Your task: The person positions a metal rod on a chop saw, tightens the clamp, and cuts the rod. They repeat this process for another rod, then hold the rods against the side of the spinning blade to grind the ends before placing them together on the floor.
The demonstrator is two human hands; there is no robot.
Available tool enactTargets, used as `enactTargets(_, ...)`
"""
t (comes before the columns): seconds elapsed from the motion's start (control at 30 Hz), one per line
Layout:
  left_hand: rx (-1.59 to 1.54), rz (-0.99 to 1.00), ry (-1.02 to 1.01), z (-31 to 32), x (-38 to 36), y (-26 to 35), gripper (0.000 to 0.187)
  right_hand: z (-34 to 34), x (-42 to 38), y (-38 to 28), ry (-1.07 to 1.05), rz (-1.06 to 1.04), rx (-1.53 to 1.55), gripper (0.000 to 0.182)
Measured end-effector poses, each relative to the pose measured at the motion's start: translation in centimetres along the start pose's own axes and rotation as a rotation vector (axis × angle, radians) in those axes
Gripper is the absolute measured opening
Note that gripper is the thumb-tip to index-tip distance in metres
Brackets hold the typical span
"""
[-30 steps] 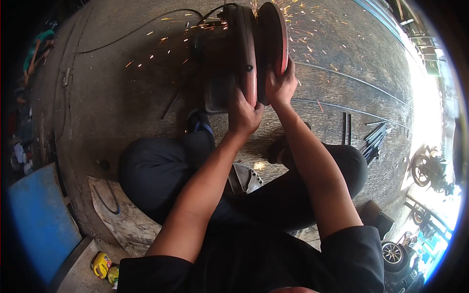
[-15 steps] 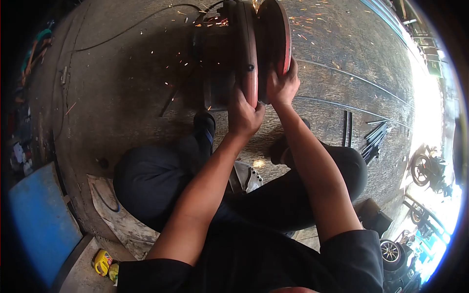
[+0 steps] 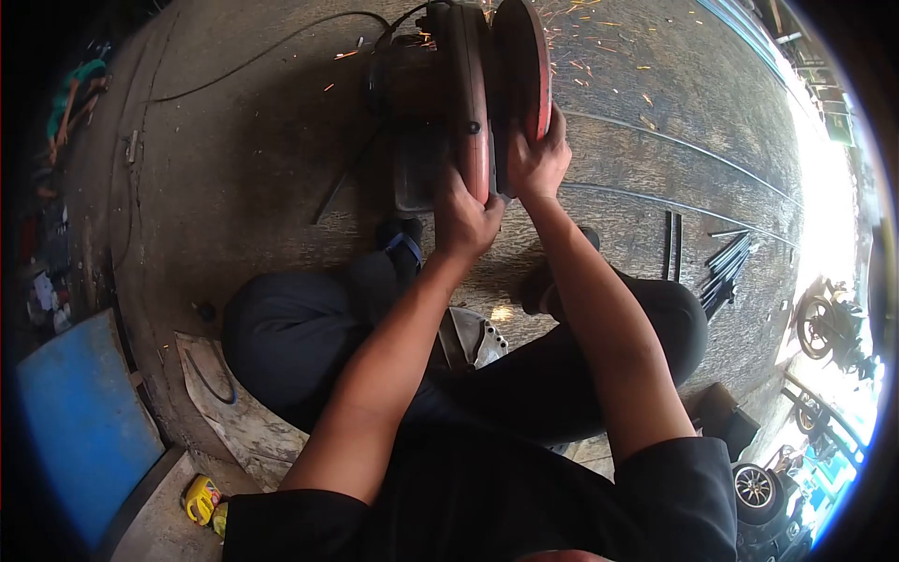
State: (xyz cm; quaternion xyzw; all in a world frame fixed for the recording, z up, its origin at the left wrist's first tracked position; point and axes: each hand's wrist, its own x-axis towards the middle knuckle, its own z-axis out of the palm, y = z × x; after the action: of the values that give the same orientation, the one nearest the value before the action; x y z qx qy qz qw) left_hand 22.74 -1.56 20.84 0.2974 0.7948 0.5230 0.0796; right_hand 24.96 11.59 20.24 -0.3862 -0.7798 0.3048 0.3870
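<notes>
Both arms reach forward to a grinding machine (image 3: 412,84) on the floor, which has a dark motor body and a curved red guard (image 3: 475,103). My left hand (image 3: 465,217) is closed around the lower end of the guard, its fingertips partly hidden. Just right of it, my right hand (image 3: 540,161) grips the lower edge of a large disc with a red rim (image 3: 543,80). The disc stands on edge beside the guard, and a dark gap separates them. Orange sparks (image 3: 581,66) fly near the top, where the contact point is out of sight.
A black cable (image 3: 272,42) runs left from the machine. Dark metal bars (image 3: 726,267) and long thin rods (image 3: 674,145) lie to the right. Between my legs sits a metal part with holes (image 3: 487,342). A blue panel (image 3: 89,421) and a person in green (image 3: 80,84) are at left.
The sparks have thinned, especially left of the guard. Both hands keep their grip in nearly the same place. The whole view has shifted slightly.
</notes>
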Motion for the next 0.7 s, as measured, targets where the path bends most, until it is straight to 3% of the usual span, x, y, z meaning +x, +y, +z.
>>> enactTargets(0.7, 0.034, -0.034, -0.018, 0.03, -0.12, -0.07, 0.068, -0.05, -0.01, -0.09, -0.014, 0.001, 0.018, 0.054)
